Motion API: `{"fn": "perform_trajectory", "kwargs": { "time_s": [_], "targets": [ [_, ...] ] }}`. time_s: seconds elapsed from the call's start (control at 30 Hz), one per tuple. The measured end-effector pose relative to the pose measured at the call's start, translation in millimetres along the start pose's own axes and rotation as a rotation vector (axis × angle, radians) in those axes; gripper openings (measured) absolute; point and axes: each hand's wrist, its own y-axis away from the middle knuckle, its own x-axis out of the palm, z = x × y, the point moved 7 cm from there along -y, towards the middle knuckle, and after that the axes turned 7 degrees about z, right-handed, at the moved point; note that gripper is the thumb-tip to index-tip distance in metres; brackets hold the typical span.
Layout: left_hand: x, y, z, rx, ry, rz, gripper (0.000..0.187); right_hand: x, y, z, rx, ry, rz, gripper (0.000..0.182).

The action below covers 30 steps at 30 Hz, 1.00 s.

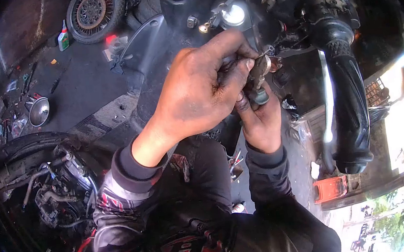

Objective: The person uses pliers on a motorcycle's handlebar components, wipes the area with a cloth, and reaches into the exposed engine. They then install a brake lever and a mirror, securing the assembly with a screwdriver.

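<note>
My left hand (202, 86) is closed, its thumb and forefinger pinched at the upper end of a small dirty metal part (260, 72). What lies between those fingertips is too small to make out. Below and to the right, my right hand (263, 119) has its fingers around the same metal part, which has a greenish-grey rounded lower end. Just above the part sits a small ring-shaped fitting (269, 50). To the right is a black handlebar grip (349, 94) with a lever (327, 97) beside it.
A spoked wheel (94, 14) and a green-and-white bottle (63, 38) are at the upper left. A metal bowl (39, 111) lies on the floor. An exposed engine (53, 197) fills the lower left. An orange object (330, 189) is at the lower right.
</note>
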Motion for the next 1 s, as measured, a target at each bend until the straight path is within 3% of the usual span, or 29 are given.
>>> {"fn": "perform_trajectory", "kwargs": {
  "time_s": [0.1, 0.37, 0.43, 0.5, 0.57, 0.67, 0.73, 0.83, 1.0],
  "targets": [
    [0, 0, -1, 0.013, -0.015, 0.007, 0.012, -3, -2, 10, -0.135, 0.156, -0.056, 0.030],
    [0, 1, -1, -0.020, -0.010, -0.001, 0.011, -8, -3, 23, -0.102, 0.331, -0.051, 0.029],
    [1, 3, -2, 0.069, -0.036, -0.035, 0.010, -6, -2, 21, -0.128, 0.364, -0.057, 0.030],
    [5, 2, -1, 0.064, -0.039, -0.022, 0.010, -3, 0, 21, -0.163, 0.319, -0.113, 0.032],
    [10, 1, -1, 0.054, -0.040, -0.004, 0.009, 5, 8, -17, -0.133, 0.049, -0.186, 0.033],
    [20, -3, -13, 0.132, -0.231, 0.040, 0.009, 15, 21, -26, -0.147, -0.134, -0.185, 0.034],
    [25, -3, -17, 0.122, -0.241, 0.037, 0.008, 17, 27, -37, -0.020, -0.297, -0.218, 0.036],
    [22, -6, -26, 0.112, -0.255, 0.037, 0.009, 20, 27, -17, -0.144, -0.136, -0.187, 0.035],
    [16, -2, -20, 0.005, -0.154, -0.031, 0.011, 33, 21, -26, -0.130, -0.060, -0.107, 0.026]
  ]
}}
